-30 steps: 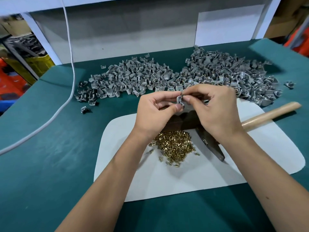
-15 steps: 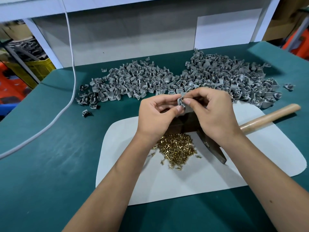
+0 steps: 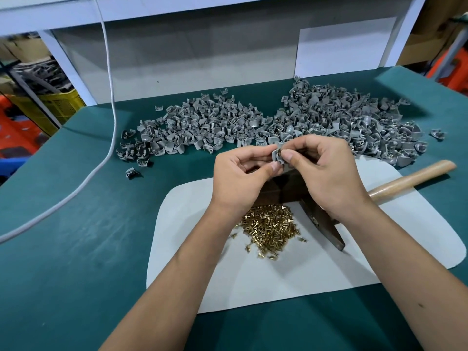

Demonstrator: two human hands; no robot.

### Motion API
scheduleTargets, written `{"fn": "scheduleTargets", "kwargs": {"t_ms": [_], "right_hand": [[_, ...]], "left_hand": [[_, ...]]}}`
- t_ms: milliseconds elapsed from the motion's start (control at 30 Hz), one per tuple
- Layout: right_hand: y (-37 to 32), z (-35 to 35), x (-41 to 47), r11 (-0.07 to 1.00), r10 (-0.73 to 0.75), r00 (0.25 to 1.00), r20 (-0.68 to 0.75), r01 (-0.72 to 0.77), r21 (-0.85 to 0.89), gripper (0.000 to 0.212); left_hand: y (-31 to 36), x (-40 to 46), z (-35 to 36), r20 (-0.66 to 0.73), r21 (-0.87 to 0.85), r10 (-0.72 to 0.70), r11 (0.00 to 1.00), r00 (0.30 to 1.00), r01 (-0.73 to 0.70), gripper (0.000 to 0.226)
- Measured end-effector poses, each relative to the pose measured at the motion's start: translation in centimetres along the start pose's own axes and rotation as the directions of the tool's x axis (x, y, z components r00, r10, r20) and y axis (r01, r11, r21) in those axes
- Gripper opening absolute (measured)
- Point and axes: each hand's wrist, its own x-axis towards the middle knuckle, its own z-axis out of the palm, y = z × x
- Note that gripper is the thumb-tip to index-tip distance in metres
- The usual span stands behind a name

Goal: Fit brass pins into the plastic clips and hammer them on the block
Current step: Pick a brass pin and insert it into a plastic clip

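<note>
Fingers of both hands are still pinching one grey plastic clip (image 3: 278, 157) above the dark block (image 3: 286, 188): left hand (image 3: 240, 178) grips its lower edge, right hand (image 3: 326, 173) presses a brass pin (image 3: 280, 152) into the top, same as before. It's small, curved, matte grey, with the pin barely showing.

Grey clip (image 3: 278, 156) above block (image 3: 286, 190); brass pins (image 3: 271, 228) heaped
</note>
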Motion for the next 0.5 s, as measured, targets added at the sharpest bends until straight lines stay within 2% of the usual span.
{"fn": "scheduleTargets", "kwargs": {"t_ms": [200,500], "right_hand": [[-0.16,0.02,-0.01,1.0,0.006,1.0,0.008,-0.006,-0.004,0.01],[-0.77,-0.19,-0.01,0.991,-0.022,1.0,-0.006,0.021,-0.129,0.01]], "left_hand": [[0.0,-0.03,0.04,-0.012,0.017,0.003,1.0,1.0,-0.003,0.03],[-0.01,-0.13,0.24,-0.047,0.092,0.016,0.996,0.999,-0.012,0.028]]}}
